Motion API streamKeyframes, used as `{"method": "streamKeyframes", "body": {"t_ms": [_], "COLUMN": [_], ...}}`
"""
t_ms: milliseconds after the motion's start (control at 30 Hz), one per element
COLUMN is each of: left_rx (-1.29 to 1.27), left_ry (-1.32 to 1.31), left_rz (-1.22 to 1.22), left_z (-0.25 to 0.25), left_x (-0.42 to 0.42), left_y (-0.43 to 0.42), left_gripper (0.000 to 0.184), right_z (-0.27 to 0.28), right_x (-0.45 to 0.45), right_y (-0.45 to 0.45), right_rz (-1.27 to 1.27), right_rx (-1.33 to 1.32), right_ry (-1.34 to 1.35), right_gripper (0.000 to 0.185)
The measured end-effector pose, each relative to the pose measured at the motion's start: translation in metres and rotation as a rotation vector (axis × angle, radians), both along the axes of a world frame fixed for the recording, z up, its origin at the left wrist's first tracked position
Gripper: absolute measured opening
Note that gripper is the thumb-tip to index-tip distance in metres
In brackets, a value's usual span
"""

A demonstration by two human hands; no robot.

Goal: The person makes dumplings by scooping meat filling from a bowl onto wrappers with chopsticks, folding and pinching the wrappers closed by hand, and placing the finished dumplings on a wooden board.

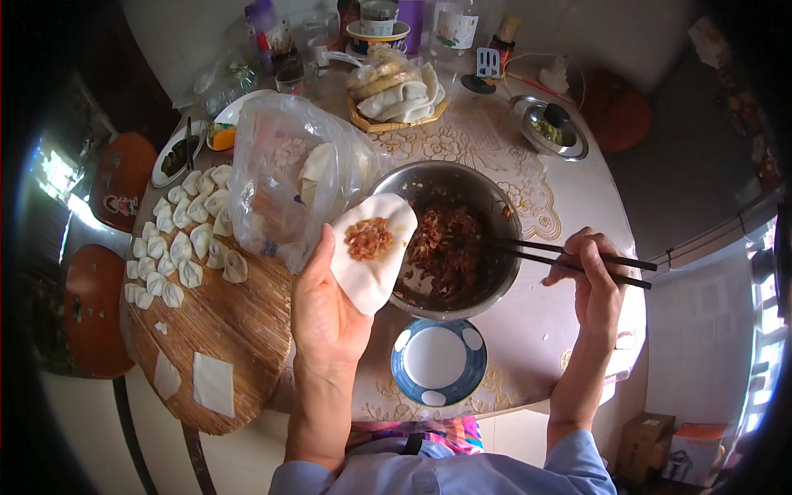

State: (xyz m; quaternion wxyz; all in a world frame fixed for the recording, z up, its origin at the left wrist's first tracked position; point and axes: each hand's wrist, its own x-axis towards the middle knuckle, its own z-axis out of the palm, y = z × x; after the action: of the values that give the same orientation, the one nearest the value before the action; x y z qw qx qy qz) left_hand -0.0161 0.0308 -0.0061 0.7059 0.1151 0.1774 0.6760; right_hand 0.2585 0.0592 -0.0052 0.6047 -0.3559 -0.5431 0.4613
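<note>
My left hand (326, 309) holds up a white dumpling wrapper (363, 280), with a mound of minced meat filling (370, 238) on it. The thumb presses the wrapper's left edge. In my right hand (594, 272) is a pair of black chopsticks (544, 256), their tips down in the meat filling of a steel bowl (505, 293). Below the bowl sits a blue-rimmed plate (403, 369) with a white centre. Folded dumplings (190, 274) stand in rows on a round wooden board (247, 330) at the left, with two loose wrapper pieces (214, 384) near its front edge.
A clear plastic bag (264, 190) with wrappers inside lies between board and bowl. Behind stands a woven basket (363, 122) of bagged food. A lidded steel dish (577, 153) is at the back right. Jars, bottles and bowls line the wall. Wooden stools (95, 309) flank the table.
</note>
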Motion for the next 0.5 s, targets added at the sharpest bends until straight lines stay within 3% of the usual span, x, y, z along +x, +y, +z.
{"method": "streamKeyframes", "body": {"t_ms": [167, 400, 500], "left_rx": [-0.044, -0.032, -0.054], "left_ry": [-0.012, -0.036, -0.045], "left_rz": [-0.070, -0.242, -0.275], "left_z": [0.001, 0.005, 0.004], "left_x": [0.004, 0.021, 0.024], "left_y": [-0.002, -0.004, -0.005], "left_gripper": [0.043, 0.043, 0.043], "right_z": [0.004, -0.002, -0.004], "right_x": [0.010, 0.009, 0.002], "right_y": [-0.002, -0.001, -0.001], "right_rz": [-0.029, 0.201, 0.238], "right_rx": [0.093, 0.036, 0.026], "right_ry": [0.146, 0.318, 0.275], "right_gripper": [0.027, 0.030, 0.028]}}
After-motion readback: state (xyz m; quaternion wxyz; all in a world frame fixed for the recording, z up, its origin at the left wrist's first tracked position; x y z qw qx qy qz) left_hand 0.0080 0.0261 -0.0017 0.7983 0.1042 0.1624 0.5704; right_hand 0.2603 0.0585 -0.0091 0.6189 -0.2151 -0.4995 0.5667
